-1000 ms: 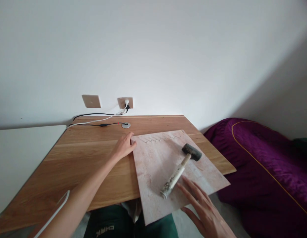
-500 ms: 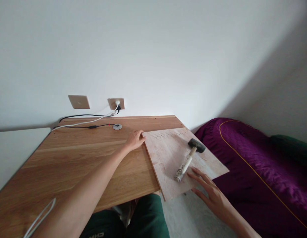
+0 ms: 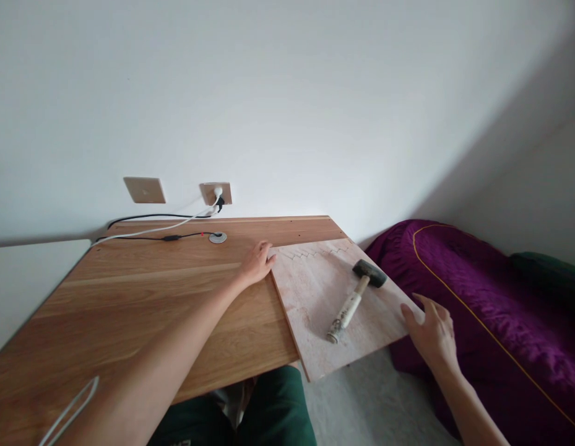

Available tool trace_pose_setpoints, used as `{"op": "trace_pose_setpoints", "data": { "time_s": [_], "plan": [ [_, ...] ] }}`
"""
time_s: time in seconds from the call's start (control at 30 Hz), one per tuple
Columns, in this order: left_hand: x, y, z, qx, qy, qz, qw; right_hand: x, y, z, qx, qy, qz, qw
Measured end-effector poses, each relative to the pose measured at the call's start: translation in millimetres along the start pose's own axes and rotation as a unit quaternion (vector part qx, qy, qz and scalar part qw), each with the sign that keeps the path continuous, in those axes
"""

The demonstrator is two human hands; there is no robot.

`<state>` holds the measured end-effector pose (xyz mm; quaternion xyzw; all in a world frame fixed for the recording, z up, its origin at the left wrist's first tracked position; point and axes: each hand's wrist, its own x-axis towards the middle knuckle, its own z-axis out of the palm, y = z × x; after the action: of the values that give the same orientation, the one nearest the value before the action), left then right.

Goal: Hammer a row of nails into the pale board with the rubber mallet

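While both hands meet a thin, square board with a mottled pinkish-white face (image 3: 310,297), the rubber-looking mallet with a black head and a scuffed white handle (image 3: 351,305) lies across its upper surface. Mallet head toward the far right; handle end toward the near left.

Left hand (image 3: 257,263): at the board's far-left corner, fingers and thumb closed about it. Right hand (image 3: 436,334): at the board's right-hand corner, thumb and forefinger parted around it; cannot tell whether they press on it. Neither hand touches the mallet.

Board position: right-hand part of a brown wood-grained table (image 3: 250,328), its near portion overhanging the table's near edge. A fine zigzag line runs close to the board's far edge.

Surroundings: a purple, shiny fabric mound with yellow piping (image 3: 491,297) stands to the right of the table. Behind, on the pale wall (image 3: 287,111), two beige rectangular plates; the right-hand one, a socket (image 3: 208,193), carries white and black plugs. Their cables lead leftward. Dark green trousers (image 3: 282,409) show below the table's near edge.
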<state>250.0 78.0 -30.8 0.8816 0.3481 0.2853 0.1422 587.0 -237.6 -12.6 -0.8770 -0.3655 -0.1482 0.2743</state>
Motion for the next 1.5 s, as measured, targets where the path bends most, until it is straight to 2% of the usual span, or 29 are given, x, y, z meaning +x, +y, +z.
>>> {"op": "trace_pose_setpoints", "data": {
  "time_s": [0.1, 0.2, 0.33, 0.53, 0.8, 1.1, 1.23, 1.37, 1.43, 1.5],
  "plan": [
    [-3.3, 5.4, 4.1, 0.014, -0.017, 0.008, 1.000, 18.6, 8.8, 17.6, -0.045, -0.070, 0.024, 0.996],
    [-8.8, 8.3, -0.4, 0.053, -0.026, 0.018, 0.998, 22.2, 15.8, 29.9, -0.060, -0.115, 0.029, 0.991],
    [-11.7, 10.7, -11.4, 0.086, -0.031, 0.035, 0.995, 16.2, 13.8, 28.4, -0.072, -0.121, 0.025, 0.990],
    [-19.8, 8.9, -24.0, 0.063, -0.015, 0.002, 0.998, 0.3, -4.3, 16.2, -0.068, -0.114, -0.011, 0.991],
    [-54.6, -5.8, -53.0, 0.071, 0.008, -0.008, 0.997, -32.3, -21.8, 20.6, -0.097, -0.063, -0.072, 0.991],
    [-107.1, -19.3, -91.7, 0.090, 0.028, -0.009, 0.995, -61.5, -47.1, 15.9, -0.104, -0.033, -0.187, 0.976],
    [-127.6, -26.1, -109.1, 0.109, 0.022, -0.022, 0.994, -79.1, -58.0, 14.8, -0.137, -0.056, -0.258, 0.955],
    [-146.1, -37.9, -126.0, 0.107, 0.033, -0.051, 0.992, -99.6, -60.6, 16.4, -0.156, -0.060, -0.292, 0.942],
    [-155.7, -44.7, -134.9, 0.103, 0.039, -0.073, 0.991, -110.3, -60.3, 15.2, -0.163, -0.032, -0.343, 0.924],
    [-165.9, -51.5, -143.7, 0.099, 0.042, -0.094, 0.990, -120.8, -62.7, 11.2, -0.165, 0.020, -0.414, 0.895]
  ]
}}
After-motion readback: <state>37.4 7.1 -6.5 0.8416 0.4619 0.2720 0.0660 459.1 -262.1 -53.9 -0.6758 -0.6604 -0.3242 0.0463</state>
